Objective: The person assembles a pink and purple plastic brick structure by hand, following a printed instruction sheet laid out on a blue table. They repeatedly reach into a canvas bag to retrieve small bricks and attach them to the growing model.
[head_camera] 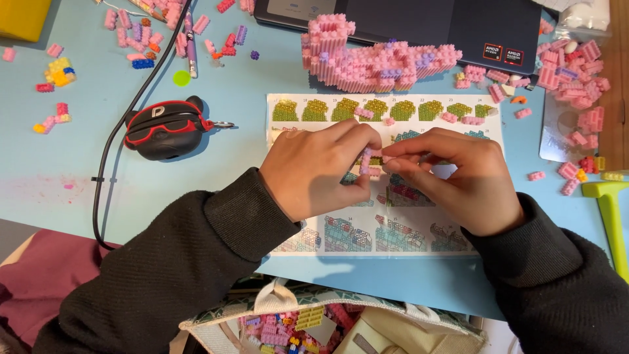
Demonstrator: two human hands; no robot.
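My left hand [314,167] and my right hand [458,177] meet over a printed instruction sheet [419,229] on a light blue table [216,124]. Between the fingertips of both hands sits a small cluster of pink mini bricks [368,160], pinched from the left and from the right. Both arms wear black sleeves. A large pink brick model [373,62] stands just beyond the sheet, apart from the hands.
A dark laptop [458,26] lies at the back. Loose pink bricks [576,65] are scattered on the right, with more coloured bricks at the back left. A black and red case [164,128] with a black cable lies to the left. A green tool [612,210] sits at the right edge. An open bag of bricks [308,324] is near me.
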